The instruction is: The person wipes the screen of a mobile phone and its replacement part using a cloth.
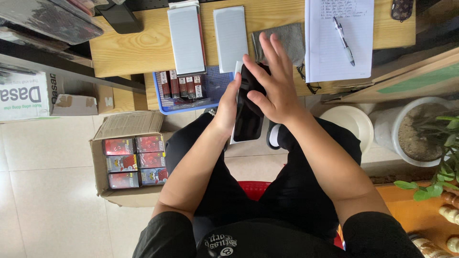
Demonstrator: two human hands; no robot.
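Right above the person's lap, both hands meet on a dark smartphone point(247, 119) that stands lengthwise, its glossy black screen facing up and a white edge showing along its left side. Gripping that left edge, the left hand point(226, 107) curls its fingers around the phone's side and steadies it. Over the upper half of the phone the right hand point(272, 86) lies flat, fingers spread and stretched out, its palm pressing a black cloth point(251, 79) against the glass, so the top of the phone is hidden beneath it. Just beyond the hands runs the near edge of a wooden table point(138, 48). On its top, close to that edge, 2 flat white boxes point(186, 38) lie side by side, a grey cloth point(284, 40) rests to their right, and a lined notepad point(339, 38) with a pen point(344, 40) on it sits toward the right end. Below the near edge a blue tray point(217, 83) holds a row of small red packs point(180, 86). On the tiled floor at the left stands an open cardboard carton point(126, 157) filled with red and blue boxes, well apart from the hands, while a white pot point(411, 129) with a green plant stands at the right.
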